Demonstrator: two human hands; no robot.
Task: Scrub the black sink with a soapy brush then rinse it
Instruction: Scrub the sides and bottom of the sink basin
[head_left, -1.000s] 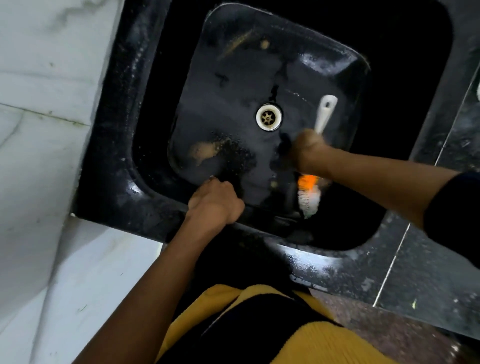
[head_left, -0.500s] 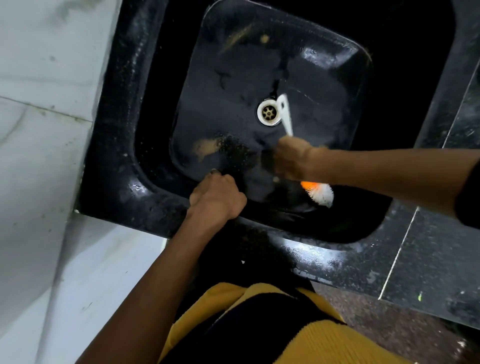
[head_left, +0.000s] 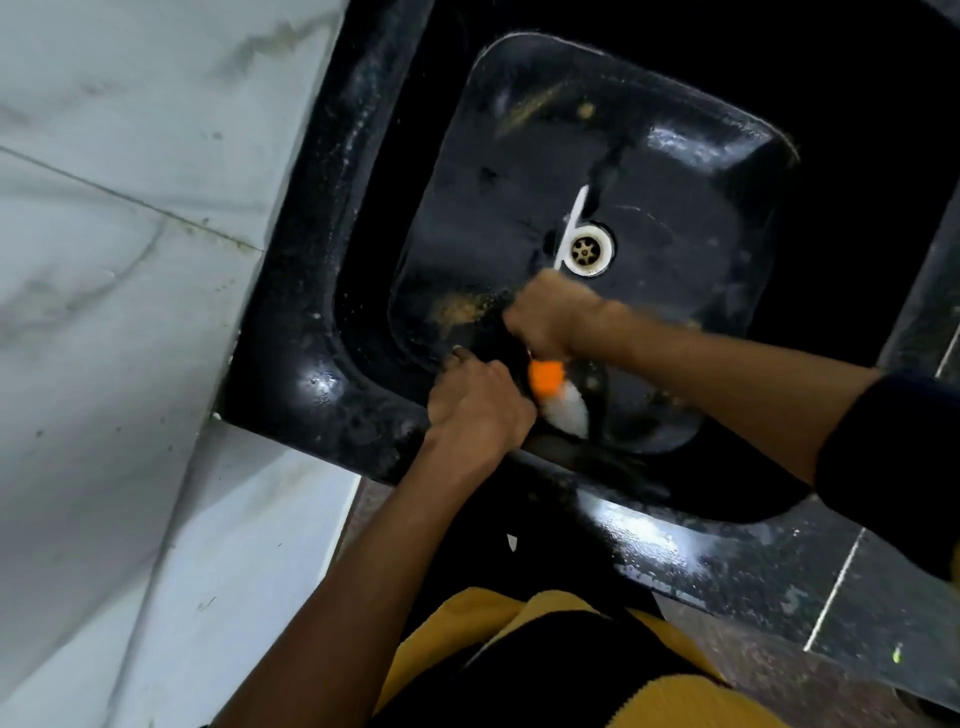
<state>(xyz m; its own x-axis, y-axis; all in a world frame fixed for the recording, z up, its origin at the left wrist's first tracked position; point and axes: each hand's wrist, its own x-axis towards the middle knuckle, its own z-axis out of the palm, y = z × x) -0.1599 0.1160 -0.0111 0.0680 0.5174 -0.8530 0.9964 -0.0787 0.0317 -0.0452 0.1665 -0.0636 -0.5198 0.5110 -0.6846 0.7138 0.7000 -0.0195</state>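
Note:
The black sink fills the upper middle of the head view, wet, with tan grime on its basin floor. My right hand grips a brush by its white handle; the orange neck and white bristles press against the near basin wall, and the handle tip points past the round metal drain. My left hand has its fingers curled over the sink's near rim, right beside the bristles.
A white marble wall runs down the left side. A dark speckled counter with a white grout line lies at the lower right. My yellow and black clothing shows at the bottom.
The brush has swung leftward along the near basin wall, its bristles now close to my left hand. The handle tip moved from right of the drain to its left. My left hand stays on the rim.

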